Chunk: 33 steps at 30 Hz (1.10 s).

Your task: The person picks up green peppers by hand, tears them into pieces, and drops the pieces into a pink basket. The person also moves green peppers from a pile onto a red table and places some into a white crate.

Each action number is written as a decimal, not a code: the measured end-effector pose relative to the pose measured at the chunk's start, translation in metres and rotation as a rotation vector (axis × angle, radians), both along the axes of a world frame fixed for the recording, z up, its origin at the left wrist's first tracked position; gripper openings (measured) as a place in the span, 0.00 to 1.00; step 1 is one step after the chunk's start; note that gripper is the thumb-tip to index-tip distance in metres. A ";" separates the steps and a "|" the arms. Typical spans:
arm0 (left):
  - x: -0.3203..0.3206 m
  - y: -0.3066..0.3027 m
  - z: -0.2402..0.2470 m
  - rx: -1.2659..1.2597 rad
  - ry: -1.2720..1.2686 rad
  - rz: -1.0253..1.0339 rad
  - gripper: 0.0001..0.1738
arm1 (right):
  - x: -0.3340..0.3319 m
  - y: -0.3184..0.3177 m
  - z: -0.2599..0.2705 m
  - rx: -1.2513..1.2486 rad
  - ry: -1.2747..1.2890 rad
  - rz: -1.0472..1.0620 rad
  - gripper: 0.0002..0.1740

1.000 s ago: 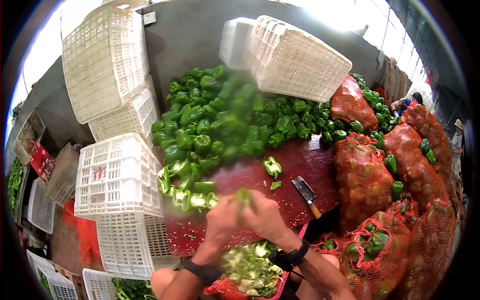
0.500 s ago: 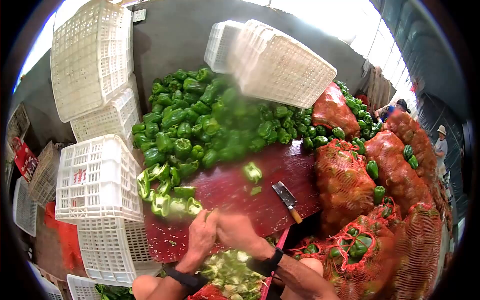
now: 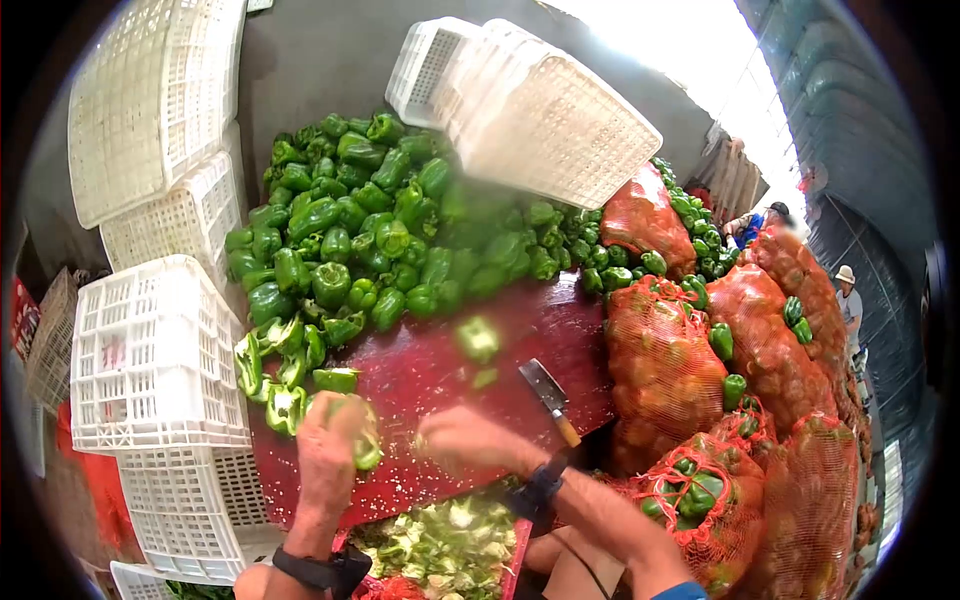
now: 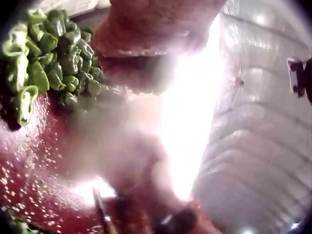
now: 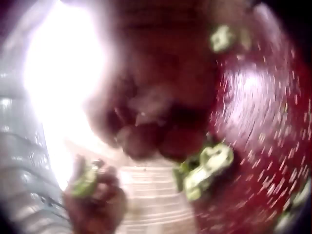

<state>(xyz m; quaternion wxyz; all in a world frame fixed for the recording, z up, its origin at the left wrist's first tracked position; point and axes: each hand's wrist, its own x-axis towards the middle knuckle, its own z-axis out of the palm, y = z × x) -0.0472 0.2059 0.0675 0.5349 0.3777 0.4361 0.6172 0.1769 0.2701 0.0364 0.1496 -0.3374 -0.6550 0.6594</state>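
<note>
In the head view my left hand (image 3: 328,450) is at the left of the red board (image 3: 430,370), beside cut green pepper halves (image 3: 285,408). A green pepper piece (image 5: 85,184) is gripped in its fingers, as the right wrist view shows. My right hand (image 3: 470,440) hangs over the board's middle, apart from the left, its fingers curled; blur hides whether anything is in them. One pepper half (image 3: 478,340) and a small green scrap (image 3: 485,378) lie beyond it. A cleaver (image 3: 545,388) with a wooden handle lies to the right.
Whole green peppers (image 3: 330,220) are heaped behind the board. White crates (image 3: 160,350) are stacked at the left, another crate (image 3: 560,120) behind. Red mesh sacks (image 3: 660,370) fill the right. A tub of pepper scraps (image 3: 440,550) is below the board. Two people are at the far right.
My hands, together before, have separated: the left moved to the cut halves at the left, the right stays over the board. The head view has shifted, moving the scene leftward.
</note>
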 end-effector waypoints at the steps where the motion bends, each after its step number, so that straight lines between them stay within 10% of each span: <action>1: -0.006 0.002 0.000 -0.032 -0.184 0.007 0.11 | 0.016 0.017 -0.038 0.103 -0.218 0.305 0.10; 3: -0.012 0.004 0.013 -0.079 -0.316 -0.036 0.10 | 0.046 0.033 -0.081 0.603 -0.499 0.480 0.17; 7: -0.011 0.011 0.004 -0.154 -0.315 0.006 0.06 | 0.069 0.082 -0.088 1.148 -1.006 -0.271 0.07; 12: -0.007 0.024 -0.008 -0.202 -0.282 -0.033 0.07 | 0.098 0.117 -0.169 1.158 -1.138 -0.469 0.09; 14: -0.008 0.031 -0.008 -0.229 -0.271 -0.024 0.09 | 0.080 0.103 -0.153 1.052 -0.671 -0.213 0.11; 16: -0.009 0.040 -0.015 -0.196 -0.288 -0.024 0.10 | 0.056 0.096 -0.105 0.929 -0.794 0.075 0.13; 20: -0.006 0.049 -0.021 -0.230 -0.228 -0.083 0.13 | 0.054 0.152 -0.102 0.941 -0.910 -0.703 0.15; 22: 0.000 0.047 -0.017 -0.224 -0.171 -0.122 0.14 | 0.056 0.171 -0.102 1.181 -1.161 -0.471 0.15; 28: 0.002 0.049 -0.022 -0.239 -0.081 -0.083 0.09 | 0.048 0.202 -0.112 0.801 -1.168 -0.815 0.17; 33: 0.005 0.044 -0.019 -0.197 -0.008 -0.130 0.10 | 0.049 0.182 -0.088 0.626 -1.229 -0.681 0.16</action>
